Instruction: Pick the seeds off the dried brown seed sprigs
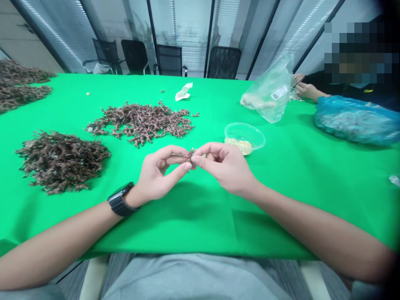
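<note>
We find the fingertips of both hands pinched nearly together: in the head view, the left hand and right hand have hold of one small brown piece between them, above the green cloth. We note a dark pile of similar pieces to the left and a looser brown heap beyond the hands. Just past the right hand stands a clear bowl containing pale bits. We record a clear bag and a blue bag near a co-worker's hands.
</note>
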Action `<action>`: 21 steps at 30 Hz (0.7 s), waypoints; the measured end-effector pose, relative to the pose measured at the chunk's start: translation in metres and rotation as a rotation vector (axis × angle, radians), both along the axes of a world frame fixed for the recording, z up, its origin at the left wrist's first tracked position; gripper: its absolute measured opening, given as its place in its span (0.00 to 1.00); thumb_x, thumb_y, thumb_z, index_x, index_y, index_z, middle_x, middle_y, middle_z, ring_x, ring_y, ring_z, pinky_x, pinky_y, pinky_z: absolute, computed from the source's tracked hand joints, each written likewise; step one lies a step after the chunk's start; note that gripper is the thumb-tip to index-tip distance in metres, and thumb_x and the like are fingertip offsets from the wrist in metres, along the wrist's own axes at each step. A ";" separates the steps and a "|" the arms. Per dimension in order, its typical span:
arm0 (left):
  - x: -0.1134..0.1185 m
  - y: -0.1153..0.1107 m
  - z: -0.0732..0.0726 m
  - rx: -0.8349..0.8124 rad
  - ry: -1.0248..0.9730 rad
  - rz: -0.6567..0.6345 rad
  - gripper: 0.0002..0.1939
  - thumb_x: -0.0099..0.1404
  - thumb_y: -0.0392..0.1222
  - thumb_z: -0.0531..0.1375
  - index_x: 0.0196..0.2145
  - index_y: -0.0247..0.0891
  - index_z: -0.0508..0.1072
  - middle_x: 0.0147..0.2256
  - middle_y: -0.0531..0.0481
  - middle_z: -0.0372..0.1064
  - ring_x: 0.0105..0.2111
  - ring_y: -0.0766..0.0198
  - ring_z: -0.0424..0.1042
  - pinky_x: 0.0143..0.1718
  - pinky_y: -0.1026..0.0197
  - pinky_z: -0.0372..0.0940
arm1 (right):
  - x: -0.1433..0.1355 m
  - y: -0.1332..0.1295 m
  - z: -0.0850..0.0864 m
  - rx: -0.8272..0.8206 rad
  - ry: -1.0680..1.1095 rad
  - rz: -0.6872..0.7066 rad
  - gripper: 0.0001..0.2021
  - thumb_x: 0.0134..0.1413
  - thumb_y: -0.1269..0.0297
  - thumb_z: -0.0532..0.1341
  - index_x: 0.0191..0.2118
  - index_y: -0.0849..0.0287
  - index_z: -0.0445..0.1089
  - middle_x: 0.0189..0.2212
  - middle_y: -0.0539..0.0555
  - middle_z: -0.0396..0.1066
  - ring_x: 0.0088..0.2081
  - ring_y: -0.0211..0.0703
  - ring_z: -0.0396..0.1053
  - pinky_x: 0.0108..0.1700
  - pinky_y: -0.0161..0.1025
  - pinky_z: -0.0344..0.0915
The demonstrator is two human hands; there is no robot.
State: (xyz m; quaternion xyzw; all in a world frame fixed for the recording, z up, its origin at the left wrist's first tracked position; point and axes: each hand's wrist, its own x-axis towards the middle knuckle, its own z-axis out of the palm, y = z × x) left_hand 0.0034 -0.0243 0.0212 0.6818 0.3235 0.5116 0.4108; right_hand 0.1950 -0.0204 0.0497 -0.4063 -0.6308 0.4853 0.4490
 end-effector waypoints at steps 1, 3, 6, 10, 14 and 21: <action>0.001 0.000 0.001 -0.023 -0.021 -0.013 0.13 0.63 0.42 0.67 0.44 0.35 0.73 0.39 0.43 0.81 0.38 0.57 0.81 0.42 0.60 0.76 | 0.000 0.000 -0.003 0.099 -0.040 -0.049 0.15 0.50 0.53 0.71 0.33 0.62 0.75 0.14 0.41 0.52 0.18 0.29 0.45 0.20 0.34 0.43; 0.001 -0.001 0.002 -0.068 -0.061 -0.044 0.13 0.64 0.42 0.67 0.44 0.35 0.72 0.38 0.44 0.81 0.37 0.57 0.81 0.41 0.60 0.76 | 0.000 0.000 -0.007 0.294 -0.110 -0.133 0.12 0.53 0.55 0.69 0.33 0.60 0.76 0.14 0.41 0.51 0.18 0.30 0.45 0.21 0.34 0.46; 0.002 -0.003 0.002 -0.119 -0.100 -0.085 0.13 0.64 0.42 0.67 0.43 0.36 0.72 0.37 0.44 0.81 0.37 0.56 0.81 0.41 0.59 0.76 | 0.004 0.002 -0.013 0.578 -0.179 -0.169 0.07 0.57 0.60 0.67 0.32 0.58 0.76 0.15 0.43 0.54 0.19 0.31 0.48 0.22 0.34 0.50; 0.003 -0.005 0.004 -0.151 -0.110 -0.105 0.12 0.64 0.42 0.67 0.43 0.36 0.72 0.37 0.43 0.81 0.37 0.55 0.81 0.40 0.58 0.76 | 0.012 0.009 -0.019 0.897 -0.259 -0.123 0.04 0.61 0.68 0.62 0.36 0.56 0.75 0.21 0.47 0.68 0.20 0.32 0.55 0.25 0.34 0.56; 0.002 -0.007 0.005 -0.165 -0.097 -0.128 0.12 0.64 0.42 0.66 0.43 0.35 0.72 0.35 0.44 0.81 0.35 0.56 0.81 0.41 0.57 0.76 | 0.020 0.016 -0.023 1.117 -0.362 -0.085 0.09 0.62 0.74 0.60 0.42 0.54 0.75 0.28 0.50 0.75 0.25 0.35 0.63 0.29 0.35 0.60; 0.002 -0.005 0.000 -0.161 -0.112 -0.094 0.13 0.64 0.42 0.67 0.44 0.35 0.73 0.38 0.42 0.81 0.38 0.54 0.81 0.41 0.58 0.76 | 0.018 0.015 -0.024 1.158 -0.424 -0.040 0.07 0.62 0.72 0.61 0.44 0.58 0.73 0.30 0.51 0.76 0.27 0.35 0.66 0.33 0.35 0.63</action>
